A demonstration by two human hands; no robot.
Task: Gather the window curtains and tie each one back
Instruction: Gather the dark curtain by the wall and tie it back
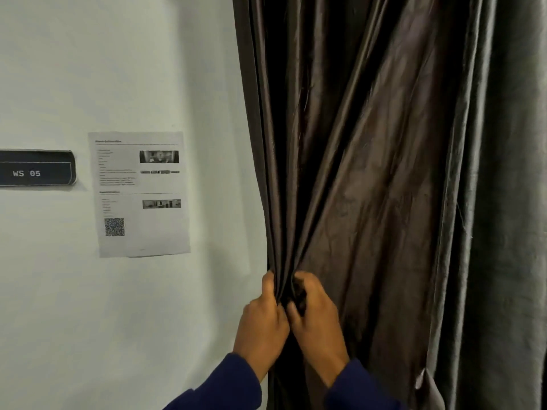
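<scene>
Both hands bunching curtain edge.
Left hand [262,318] and right hand [315,315], touching, grip pleats of the glossy dark-brown satin curtain [355,161] beside the white wall [118,69]. Likely soft, slippery; clamp gathered folds mid-height.

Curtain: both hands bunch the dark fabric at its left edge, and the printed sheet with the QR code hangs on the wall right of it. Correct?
Not quite. The head view shows the printed sheet left of the curtain, not right. The left hand and right hand do bunch its left edge.
</scene>
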